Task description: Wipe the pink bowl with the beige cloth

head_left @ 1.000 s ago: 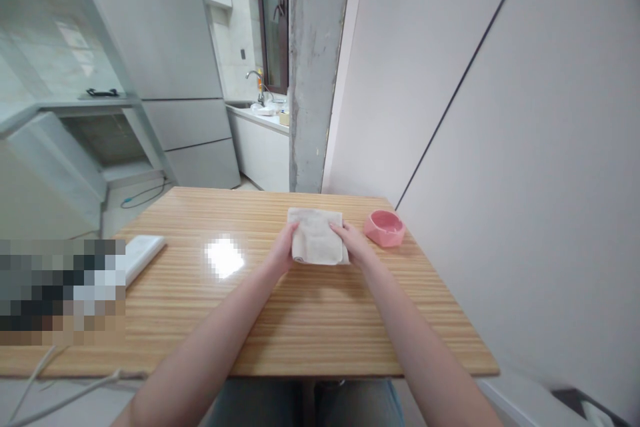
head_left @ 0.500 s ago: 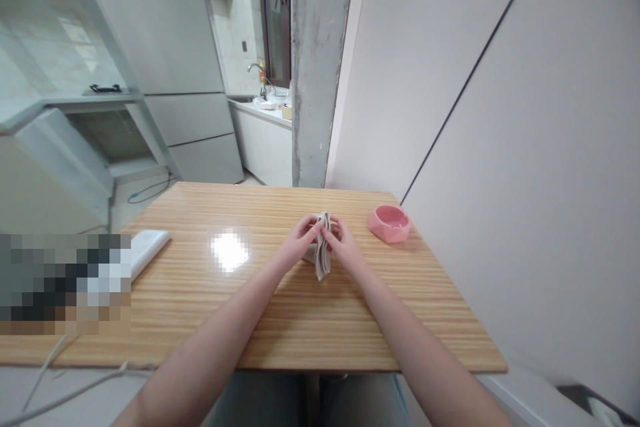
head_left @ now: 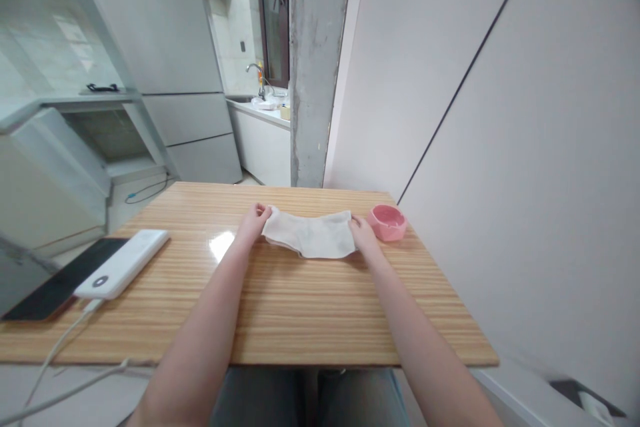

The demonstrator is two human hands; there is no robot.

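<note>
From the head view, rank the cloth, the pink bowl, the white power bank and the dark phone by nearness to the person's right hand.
1. The cloth: its right end is held in the right hand.
2. The pink bowl: just right of that hand, near the wall.
3. The white power bank: far across the table, on the left.
4. The dark phone: farther left still, by the table's left edge.

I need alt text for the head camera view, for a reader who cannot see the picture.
Two bare hands hold a beige cloth stretched over a wooden table, the left hand at its left end and the right hand at its right end. A pink bowl sits beside the right hand; a white power bank and a dark phone lie at far left.
</note>
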